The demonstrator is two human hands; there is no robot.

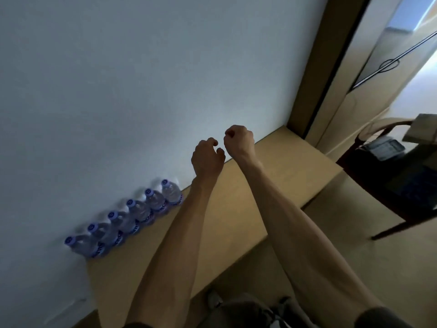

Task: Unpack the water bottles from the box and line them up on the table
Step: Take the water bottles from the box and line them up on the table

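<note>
Several clear water bottles [139, 213] with blue caps and blue labels stand upright in a row on the tan table [236, 216], tight against the white wall. My left hand [207, 159] is raised above the table to the right of the row, fingers loosely curled and holding nothing. My right hand [238, 140] hovers just beside it, curled into a loose fist, also holding nothing. Both forearms reach out over the table. No box is in view.
The white wall [142, 91] backs the table. A brown door frame [314, 91] stands at the table's right end. A dark wooden chair [390, 185] with things on its seat sits on the floor at the right.
</note>
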